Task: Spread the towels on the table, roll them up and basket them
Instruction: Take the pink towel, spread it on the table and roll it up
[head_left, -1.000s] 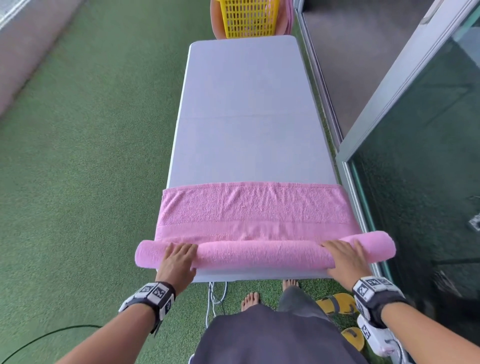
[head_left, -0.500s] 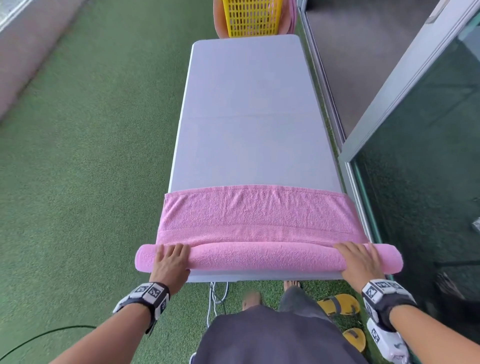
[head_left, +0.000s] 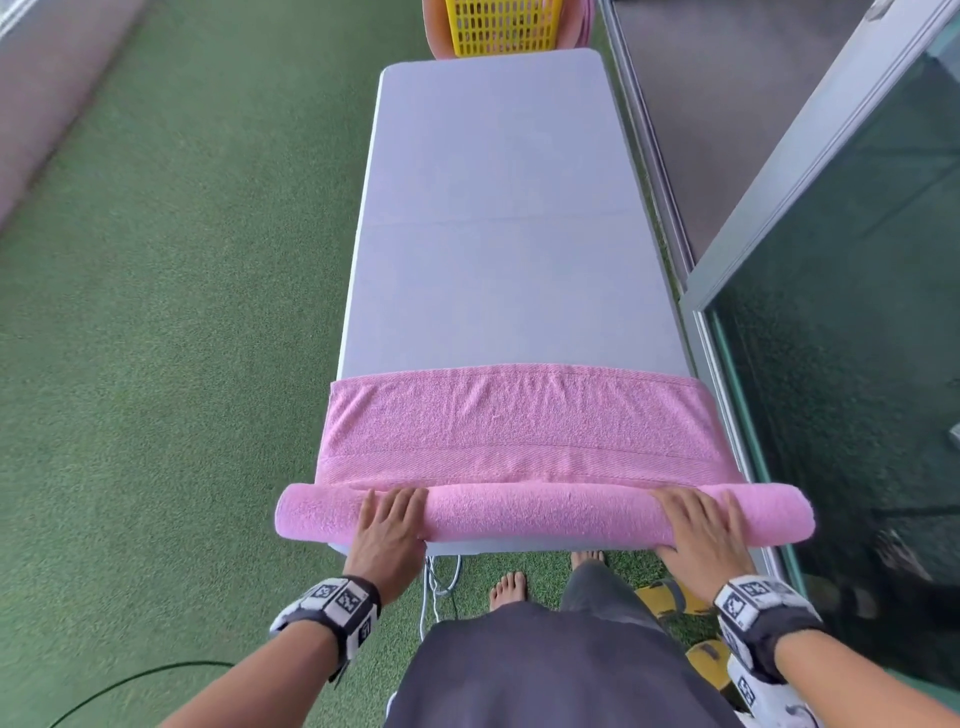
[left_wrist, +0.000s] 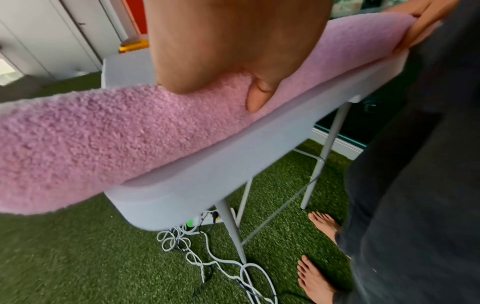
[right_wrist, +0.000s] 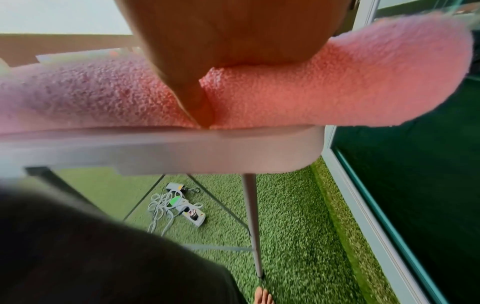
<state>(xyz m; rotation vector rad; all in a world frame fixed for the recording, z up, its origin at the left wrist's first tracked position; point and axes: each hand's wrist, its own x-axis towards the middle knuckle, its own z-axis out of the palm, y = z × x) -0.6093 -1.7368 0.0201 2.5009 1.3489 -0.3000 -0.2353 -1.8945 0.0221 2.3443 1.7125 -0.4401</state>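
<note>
While both hands lie palm-down on the roll, the left hand (head_left: 387, 530) sits a little in from its left end and the right hand (head_left: 701, 527) a little in from its right end. On each, the fingers reach over the top of the roll toward the flat cloth and the thumb drops down its near face, as the wrist views show, so each hand cups the roll more than it clamps it.

The pink towel (head_left: 519, 431) is partly rolled. Its rolled part lies along the near edge of the worktop (head_left: 498, 218), with both ends sticking out past the worktop's sides. Beyond the roll a band of towel lies flat, with a few slight wrinkles and a woven stripe running across it just past the roll. The far hem lies straight across the worktop.

I judge the spreading of this towel done and the rolling well under way but not finished: the flat band has yet to be taken up, which calls for pushing both hands forward evenly so the roll stays straight. After that the roll has to go to the yellow basket (head_left: 501, 26), which stands beyond the far end of the worktop, well apart from the hands. Whether it holds any towels cannot be told from here, and no other loose towel is plainly in view.
</note>
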